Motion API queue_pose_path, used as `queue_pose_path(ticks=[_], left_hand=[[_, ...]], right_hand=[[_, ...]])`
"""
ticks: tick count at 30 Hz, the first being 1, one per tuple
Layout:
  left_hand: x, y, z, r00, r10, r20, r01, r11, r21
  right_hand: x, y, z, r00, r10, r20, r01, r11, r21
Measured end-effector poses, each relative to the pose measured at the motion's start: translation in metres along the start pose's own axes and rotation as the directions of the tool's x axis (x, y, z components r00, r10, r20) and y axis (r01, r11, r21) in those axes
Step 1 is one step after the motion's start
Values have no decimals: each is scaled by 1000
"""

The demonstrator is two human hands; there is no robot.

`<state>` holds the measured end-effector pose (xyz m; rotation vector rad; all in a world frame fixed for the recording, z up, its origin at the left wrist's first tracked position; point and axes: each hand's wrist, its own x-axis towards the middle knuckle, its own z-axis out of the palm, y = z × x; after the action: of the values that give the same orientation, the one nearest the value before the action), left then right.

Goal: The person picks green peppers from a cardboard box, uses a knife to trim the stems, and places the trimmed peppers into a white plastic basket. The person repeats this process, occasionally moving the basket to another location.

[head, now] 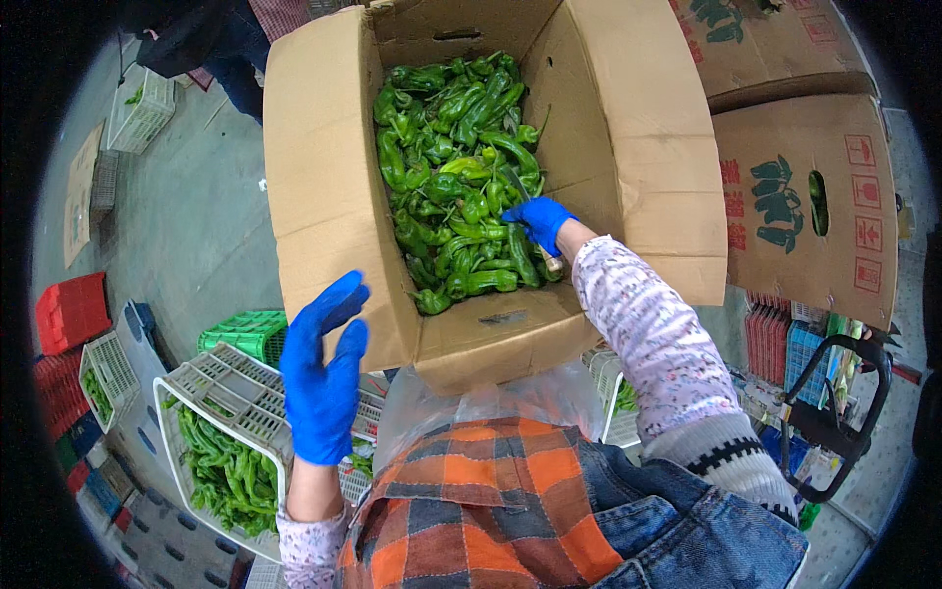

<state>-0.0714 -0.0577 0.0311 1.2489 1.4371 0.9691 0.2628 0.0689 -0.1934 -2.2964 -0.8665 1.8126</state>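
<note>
Before me an open cardboard box (666,177) holds a heap of green peppers (460,118), some glossy and wrinkled. My right hand (541,222), in a blue glove, reaches into the box's near right part. It grips a knife (519,184) whose blade points away over the peppers; the wooden handle end shows below the hand. In a matching blue glove, my left hand (320,379) is raised beside the box's left flap (320,184), fingers apart and holding nothing. The fingertips overlap the flap in view; whether they touch it I cannot tell.
A white plastic crate (228,368) of long green peppers stands at lower left, with a green crate (246,327) behind it. Printed cardboard boxes (839,166) are stacked at right above a black cart handle (835,420). Another person (213,44) is at upper left.
</note>
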Motion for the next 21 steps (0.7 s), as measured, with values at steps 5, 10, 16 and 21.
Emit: queue_pose_path(ticks=[5, 10, 16, 21], left_hand=[[31, -19, 47, 976, -36, 216, 63, 991, -119], [43, -22, 84, 957, -56, 285, 105, 982, -160], [40, 2, 77, 930, -229, 288, 314, 902, -297], [27, 25, 85, 828, -315, 464, 484, 819, -309]], right_hand=[[-132, -47, 7, 898, -396, 194, 345, 905, 250], [-244, -60, 24, 722, -615, 318, 469, 772, 428], [-248, -44, -4, 636, -772, 18, 772, 634, -47], [-215, -18, 9, 383, -918, -104, 836, 392, -384]])
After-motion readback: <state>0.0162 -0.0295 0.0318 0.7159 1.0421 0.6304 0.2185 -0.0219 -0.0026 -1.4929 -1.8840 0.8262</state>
